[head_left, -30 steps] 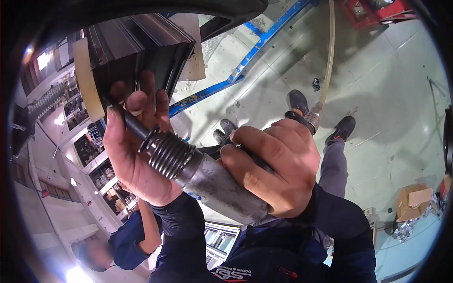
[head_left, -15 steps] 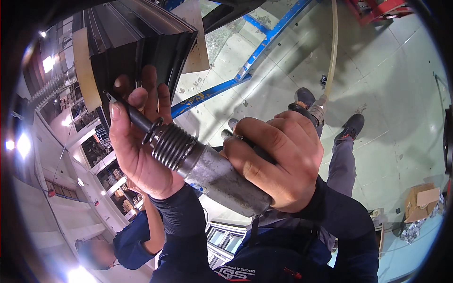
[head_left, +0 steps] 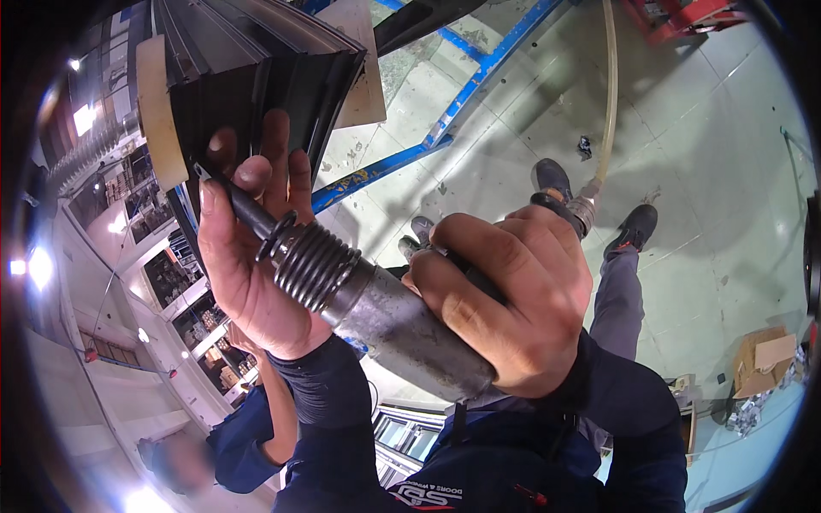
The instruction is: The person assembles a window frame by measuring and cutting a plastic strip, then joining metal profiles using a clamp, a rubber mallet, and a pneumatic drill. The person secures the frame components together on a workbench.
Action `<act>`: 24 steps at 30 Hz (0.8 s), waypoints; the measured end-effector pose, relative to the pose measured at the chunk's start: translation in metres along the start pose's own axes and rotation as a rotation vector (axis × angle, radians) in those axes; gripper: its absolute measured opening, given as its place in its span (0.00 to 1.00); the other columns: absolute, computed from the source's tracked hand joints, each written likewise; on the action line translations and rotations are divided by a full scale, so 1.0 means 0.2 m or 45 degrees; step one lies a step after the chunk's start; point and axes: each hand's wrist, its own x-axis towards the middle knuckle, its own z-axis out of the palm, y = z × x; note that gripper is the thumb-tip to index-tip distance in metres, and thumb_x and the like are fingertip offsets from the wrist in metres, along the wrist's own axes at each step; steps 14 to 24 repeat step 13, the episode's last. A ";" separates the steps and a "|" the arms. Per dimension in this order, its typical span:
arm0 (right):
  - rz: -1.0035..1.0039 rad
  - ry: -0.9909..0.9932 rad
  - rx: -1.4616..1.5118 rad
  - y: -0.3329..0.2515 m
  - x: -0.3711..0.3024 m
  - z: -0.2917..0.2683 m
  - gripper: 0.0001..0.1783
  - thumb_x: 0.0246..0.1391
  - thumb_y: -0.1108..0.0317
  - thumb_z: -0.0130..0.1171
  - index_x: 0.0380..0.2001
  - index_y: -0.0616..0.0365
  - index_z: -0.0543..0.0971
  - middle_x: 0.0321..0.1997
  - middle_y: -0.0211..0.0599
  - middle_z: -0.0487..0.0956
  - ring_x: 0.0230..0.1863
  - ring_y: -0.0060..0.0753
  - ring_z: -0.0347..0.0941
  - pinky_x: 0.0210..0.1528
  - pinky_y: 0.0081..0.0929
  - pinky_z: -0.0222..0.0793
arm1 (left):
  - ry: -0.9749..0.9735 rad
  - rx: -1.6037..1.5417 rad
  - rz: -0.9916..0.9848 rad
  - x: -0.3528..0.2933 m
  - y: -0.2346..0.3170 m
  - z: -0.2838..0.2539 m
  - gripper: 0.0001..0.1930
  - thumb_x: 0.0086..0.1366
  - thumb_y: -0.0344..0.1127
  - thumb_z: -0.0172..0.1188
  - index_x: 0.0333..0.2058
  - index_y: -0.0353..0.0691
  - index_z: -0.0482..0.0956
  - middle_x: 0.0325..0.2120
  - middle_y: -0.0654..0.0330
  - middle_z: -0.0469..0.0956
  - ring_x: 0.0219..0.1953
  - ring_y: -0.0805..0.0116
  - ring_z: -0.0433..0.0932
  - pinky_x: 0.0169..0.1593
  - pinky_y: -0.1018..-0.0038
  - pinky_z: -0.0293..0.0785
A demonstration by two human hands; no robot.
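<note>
My right hand (head_left: 509, 295) is wrapped around the handle of an air hammer (head_left: 410, 333) with a worn grey metal barrel. A dark coil spring (head_left: 316, 265) circles its front end, and a thin black bit (head_left: 244, 205) sticks out toward the upper left. My left hand (head_left: 265, 274) cradles the bit between thumb and fingers, the other fingers reaching up behind it. The bit's tip lies just in front of the end of a stack of dark metal profiles (head_left: 265, 94). From this view, contact between tip and profiles cannot be told.
A pale hose (head_left: 610, 94) runs from the tool's coupling up across the floor. Blue frame bars (head_left: 385, 175) stand beside the profiles. A co-worker (head_left: 244, 436) is at lower left. An open cardboard box (head_left: 761, 363) sits at right, with a red metal object (head_left: 676, 21) at top right.
The air hammer and both hands keep almost the same pose; my right hand has shifted very slightly right. The profile stack appears a little further right and lower in view.
</note>
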 end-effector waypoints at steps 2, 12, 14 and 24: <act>0.019 -0.040 -0.023 -0.04 0.01 -0.02 0.13 0.32 0.67 0.69 0.28 0.52 0.82 0.33 0.33 0.80 0.27 0.32 0.73 0.29 0.32 0.67 | 0.041 -0.001 -0.004 -0.01 0.02 0.01 0.22 0.74 0.46 0.46 0.57 0.36 0.70 0.38 0.63 0.84 0.62 0.54 0.68 0.62 0.60 0.63; 0.106 -0.248 -0.152 -0.27 0.05 -0.10 0.15 0.36 0.67 0.62 0.33 0.54 0.82 0.39 0.34 0.77 0.31 0.31 0.71 0.35 0.31 0.67 | 0.300 0.365 0.463 0.33 0.50 -0.34 0.18 0.74 0.42 0.46 0.51 0.35 0.73 0.44 0.51 0.79 0.52 0.60 0.75 0.60 0.58 0.70; 0.106 -0.324 -0.108 -0.32 0.04 -0.11 0.17 0.35 0.68 0.63 0.34 0.55 0.82 0.39 0.34 0.77 0.30 0.32 0.70 0.35 0.31 0.67 | 0.116 1.158 0.563 0.48 0.54 -0.56 0.20 0.73 0.44 0.47 0.53 0.34 0.72 0.48 0.50 0.78 0.55 0.58 0.73 0.65 0.55 0.64; 0.106 -0.324 -0.108 -0.32 0.04 -0.11 0.17 0.35 0.68 0.63 0.34 0.55 0.82 0.39 0.34 0.77 0.30 0.32 0.70 0.35 0.31 0.67 | 0.116 1.158 0.563 0.48 0.54 -0.56 0.20 0.73 0.44 0.47 0.53 0.34 0.72 0.48 0.50 0.78 0.55 0.58 0.73 0.65 0.55 0.64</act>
